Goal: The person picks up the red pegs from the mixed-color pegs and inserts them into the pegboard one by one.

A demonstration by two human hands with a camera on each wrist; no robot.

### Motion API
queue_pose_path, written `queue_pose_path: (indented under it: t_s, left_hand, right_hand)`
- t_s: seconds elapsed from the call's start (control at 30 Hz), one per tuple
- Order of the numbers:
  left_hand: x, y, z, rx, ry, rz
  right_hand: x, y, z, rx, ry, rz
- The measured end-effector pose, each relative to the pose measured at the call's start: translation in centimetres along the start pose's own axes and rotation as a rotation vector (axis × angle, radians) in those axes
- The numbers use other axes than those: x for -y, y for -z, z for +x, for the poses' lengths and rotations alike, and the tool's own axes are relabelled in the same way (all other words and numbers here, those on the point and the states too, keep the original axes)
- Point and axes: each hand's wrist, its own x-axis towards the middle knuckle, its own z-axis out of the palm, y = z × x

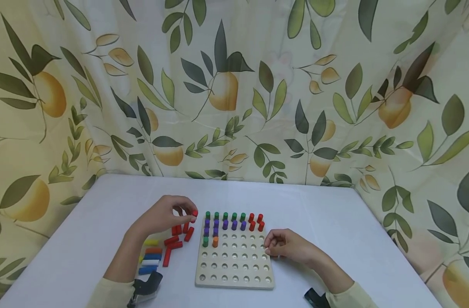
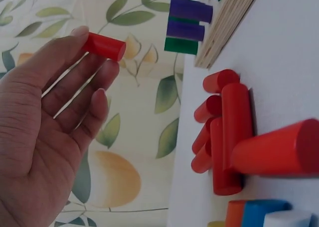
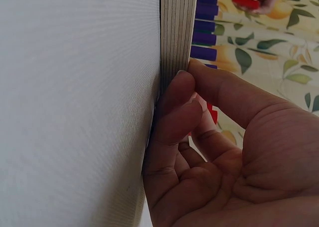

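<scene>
My left hand [image 1: 168, 214] pinches a short red peg [image 2: 105, 46] between thumb and fingertips, raised just off the back left corner of the wooden pegboard [image 1: 236, 283]. At the board's right edge, my right hand [image 1: 290, 245] grips the side, its thumb at the top edge and curled fingers against the layered wood in the right wrist view. Green pegs [image 1: 225, 215] and red pegs [image 1: 260, 217] stand along the back row. Purple pegs [image 1: 225, 225] fill much of the row in front of it. One orange peg [image 1: 215, 242] stands beside a green one further forward.
Several loose red pegs [image 1: 171, 240] lie on the white table left of the board, some overlapping. Nearer me are blue pegs [image 1: 148, 270], a white peg [image 1: 149, 262], an orange peg [image 1: 153, 250] and a yellow peg [image 1: 151, 242]. A fruit-patterned curtain [image 1: 234, 128] hangs behind the table.
</scene>
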Motion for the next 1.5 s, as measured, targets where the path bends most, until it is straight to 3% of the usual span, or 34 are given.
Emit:
queue_pose_path:
  t_s: [0.73, 1.1, 1.33, 1.5]
  left_hand:
    - [-0.6, -1.9, 1.7, 0.043, -0.058, -0.073]
    - [-1.1, -2.9, 2.9, 0.074, -0.033, -0.09]
    - [-1.2, -3.3, 3.3, 0.1, -0.074, -0.104]
    - [-1.2, -3.6, 3.6, 0.111, -0.068, -0.122]
  right_hand:
    - [0.0, -0.2, -0.1, -0.003, 0.015, -0.017]
    - [-0.1, -0.1, 0.0, -0.004, 0.007, -0.027]
    - [0.2, 0.0, 0.0, -0.01, -0.012, -0.043]
    - [0.1, 0.0, -0.1, -0.001, -0.005, -0.035]
